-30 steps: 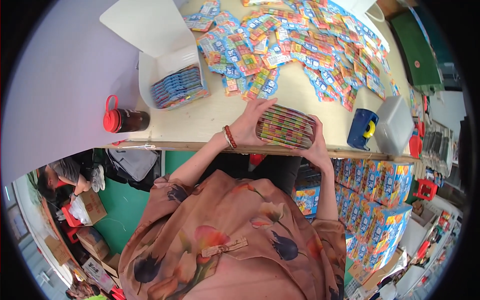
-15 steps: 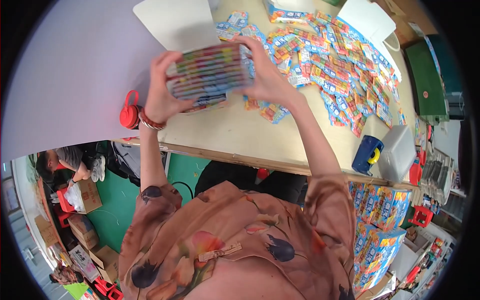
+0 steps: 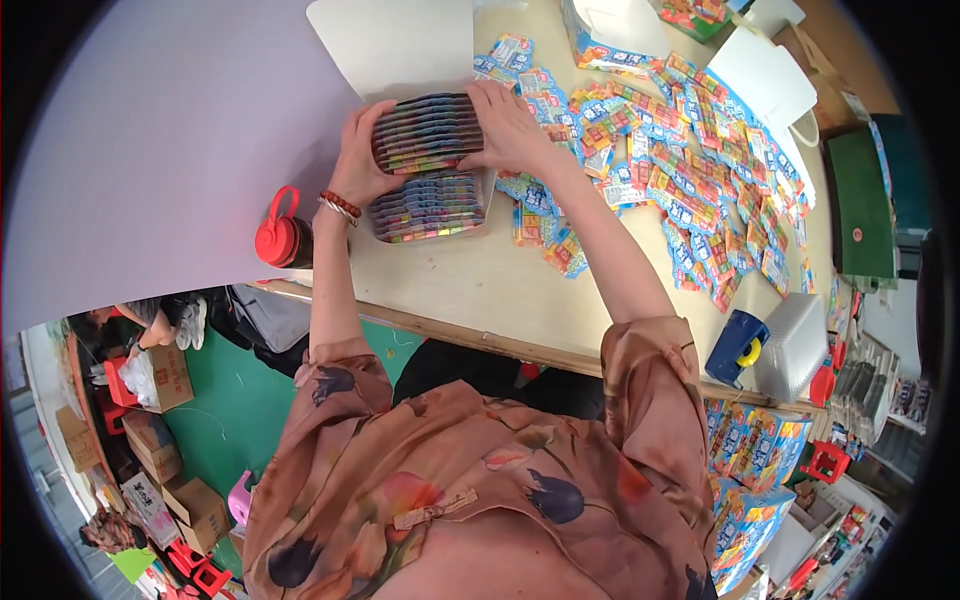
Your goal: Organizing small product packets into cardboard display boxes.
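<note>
An open white carton (image 3: pixel 484 212) sits on the table with its lid (image 3: pixel 395 48) folded up at the far side. Between my two hands is a row of flat, colourful candy packets (image 3: pixel 428 132), pressed together at the carton's far half. My left hand (image 3: pixel 360 158) grips the row's left end, and my right hand (image 3: pixel 508 128) closes on its right end. A second row of packets (image 3: pixel 428 207) stands in the near half, just below my fingers. How deep the held row sits in the carton cannot be seen.
Many loose packets (image 3: pixel 690 200) spread over the table's right side, near an open carton (image 3: pixel 622 50). A red-lidded bottle (image 3: pixel 284 238) stands left. A blue tape dispenser (image 3: pixel 732 348) and clear plastic trays (image 3: pixel 793 345) sit at the right edge, above stacked boxes (image 3: pixel 757 440). A person (image 3: pixel 152 325) is lower left.
The packet row, blurred and tilted over the carton before, is now steady and level at the carton's far half. The near row shows more fully. The whole view has shifted slightly.
</note>
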A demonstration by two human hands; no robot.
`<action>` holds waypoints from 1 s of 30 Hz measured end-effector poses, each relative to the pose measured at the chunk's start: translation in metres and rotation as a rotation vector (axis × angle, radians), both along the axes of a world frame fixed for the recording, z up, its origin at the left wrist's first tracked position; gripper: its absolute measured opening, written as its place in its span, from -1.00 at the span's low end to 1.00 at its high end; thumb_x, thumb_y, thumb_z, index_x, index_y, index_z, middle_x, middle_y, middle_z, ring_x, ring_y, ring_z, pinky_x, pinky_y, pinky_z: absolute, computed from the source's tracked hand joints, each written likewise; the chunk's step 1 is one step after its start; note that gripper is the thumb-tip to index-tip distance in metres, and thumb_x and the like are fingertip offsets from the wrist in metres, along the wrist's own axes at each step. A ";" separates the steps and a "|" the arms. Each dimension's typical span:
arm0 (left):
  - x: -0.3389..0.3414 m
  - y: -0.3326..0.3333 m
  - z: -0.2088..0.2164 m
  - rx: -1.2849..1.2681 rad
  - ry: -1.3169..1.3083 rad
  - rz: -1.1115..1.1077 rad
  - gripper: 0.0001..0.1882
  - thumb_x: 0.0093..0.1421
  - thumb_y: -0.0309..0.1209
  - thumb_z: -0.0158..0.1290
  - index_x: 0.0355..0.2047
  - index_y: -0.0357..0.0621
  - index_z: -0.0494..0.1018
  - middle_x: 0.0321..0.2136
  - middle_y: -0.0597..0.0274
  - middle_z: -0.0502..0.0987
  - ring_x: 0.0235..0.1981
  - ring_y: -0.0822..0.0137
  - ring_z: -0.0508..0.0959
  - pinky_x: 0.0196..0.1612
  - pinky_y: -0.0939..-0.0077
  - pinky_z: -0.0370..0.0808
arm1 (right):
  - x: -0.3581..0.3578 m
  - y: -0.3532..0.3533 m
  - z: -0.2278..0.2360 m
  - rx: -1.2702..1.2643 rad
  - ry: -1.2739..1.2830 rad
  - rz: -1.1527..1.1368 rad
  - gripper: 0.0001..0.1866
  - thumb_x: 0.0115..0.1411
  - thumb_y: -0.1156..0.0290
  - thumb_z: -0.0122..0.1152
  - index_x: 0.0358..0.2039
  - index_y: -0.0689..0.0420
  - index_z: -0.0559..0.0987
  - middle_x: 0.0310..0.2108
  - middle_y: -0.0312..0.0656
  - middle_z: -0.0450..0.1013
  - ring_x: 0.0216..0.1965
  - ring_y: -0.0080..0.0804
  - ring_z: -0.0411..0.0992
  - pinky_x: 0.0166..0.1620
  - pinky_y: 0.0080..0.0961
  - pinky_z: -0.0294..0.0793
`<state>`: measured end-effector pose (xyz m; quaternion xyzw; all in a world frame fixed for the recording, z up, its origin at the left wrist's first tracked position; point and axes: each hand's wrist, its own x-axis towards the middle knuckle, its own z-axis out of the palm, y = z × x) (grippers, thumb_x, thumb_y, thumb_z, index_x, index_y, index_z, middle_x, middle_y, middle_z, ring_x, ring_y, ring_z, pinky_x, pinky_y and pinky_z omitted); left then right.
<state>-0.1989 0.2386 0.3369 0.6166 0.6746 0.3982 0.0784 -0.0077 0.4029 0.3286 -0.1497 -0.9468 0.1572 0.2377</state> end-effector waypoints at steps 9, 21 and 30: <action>-0.009 0.006 -0.006 -0.166 -0.036 -0.010 0.05 -0.30 -0.52 0.36 0.23 0.01 0.05 0.10 0.00 0.24 0.16 -0.03 0.27 0.20 0.25 0.31 | -0.020 -0.035 0.011 0.308 -0.106 -0.062 0.09 -0.16 0.13 0.46 0.33 0.02 0.04 0.15 -0.02 0.17 0.23 -0.11 0.14 0.14 -0.16 0.20; 0.013 0.003 -0.004 -0.300 0.501 0.194 0.03 0.02 0.04 0.18 0.37 0.10 -0.14 0.37 0.06 -0.18 0.38 0.03 -0.11 0.33 -0.05 -0.02 | -0.041 -0.042 -0.015 0.435 -0.390 -0.228 -0.04 0.02 0.13 0.29 0.36 -0.01 -0.01 0.13 0.00 0.18 0.17 -0.07 0.17 0.16 0.29 0.02; 0.020 0.013 -0.010 -0.794 0.651 0.259 -0.28 0.26 -0.03 -0.10 0.36 0.13 -0.06 0.40 0.37 -0.20 0.39 0.23 -0.08 0.31 -0.27 -0.28 | -0.042 -0.041 -0.018 0.233 -0.435 -0.162 -0.21 0.18 0.07 0.13 0.35 -0.06 0.03 0.20 0.17 0.11 0.30 0.13 0.03 0.22 0.36 -0.17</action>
